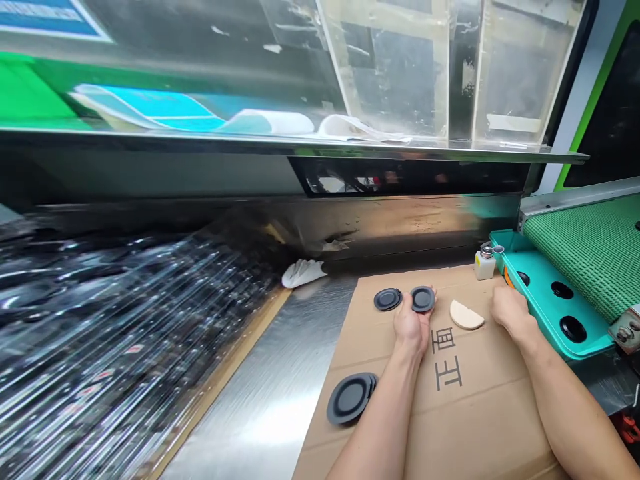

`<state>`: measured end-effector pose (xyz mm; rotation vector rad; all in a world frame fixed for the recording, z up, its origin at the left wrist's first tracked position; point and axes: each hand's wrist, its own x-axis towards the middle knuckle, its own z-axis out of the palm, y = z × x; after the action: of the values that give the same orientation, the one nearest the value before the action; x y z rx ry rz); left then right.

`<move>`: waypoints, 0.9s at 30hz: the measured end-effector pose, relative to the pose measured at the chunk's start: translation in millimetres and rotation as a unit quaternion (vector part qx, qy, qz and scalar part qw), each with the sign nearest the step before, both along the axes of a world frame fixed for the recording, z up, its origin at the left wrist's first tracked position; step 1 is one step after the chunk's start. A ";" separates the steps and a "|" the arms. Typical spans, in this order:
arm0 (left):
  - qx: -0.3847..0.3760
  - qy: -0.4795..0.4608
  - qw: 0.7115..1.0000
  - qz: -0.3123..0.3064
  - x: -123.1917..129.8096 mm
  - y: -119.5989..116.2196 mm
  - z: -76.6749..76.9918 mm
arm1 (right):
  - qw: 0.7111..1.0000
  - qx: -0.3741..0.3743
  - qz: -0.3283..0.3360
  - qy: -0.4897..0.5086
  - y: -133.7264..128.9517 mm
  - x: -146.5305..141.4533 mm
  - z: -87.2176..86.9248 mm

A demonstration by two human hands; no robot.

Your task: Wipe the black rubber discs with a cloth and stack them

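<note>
My left hand (411, 323) is closed on a small round dark grey disc (423, 299) with a raised ring, held over the cardboard sheet (480, 427). Beside it lies a similar pair of dark discs (387, 299), and larger dark discs (351, 399) are stacked near my left forearm. A cream-coloured half-round pad (466, 315) rests between my two hands. My right hand (511, 309) is closed at the near side of the teal tray (543, 320). An orange strip (509, 276) shows just beyond it; whatever its fingers hold is hidden.
Glossy black discs lie in the teal tray, below a green conveyor belt (590, 233). A small white pump bottle (485, 262) stands at the cardboard's far corner. To the left are a crumpled white glove (303, 273) and many plastic-wrapped dark parts (125, 347). A metal shelf (300, 143) overhangs.
</note>
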<state>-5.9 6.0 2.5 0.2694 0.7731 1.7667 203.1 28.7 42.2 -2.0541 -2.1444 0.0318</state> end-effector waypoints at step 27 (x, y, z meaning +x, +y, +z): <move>0.025 -0.002 0.991 -0.130 27.9 -12.8 -10.6 | 0.968 0.128 0.199 0.083 -29.2 -74.0 -19.8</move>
<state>22.0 -6.8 -8.2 0.3832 0.6604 1.5398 129.1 -0.6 22.4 -1.4108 -2.2780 -0.0193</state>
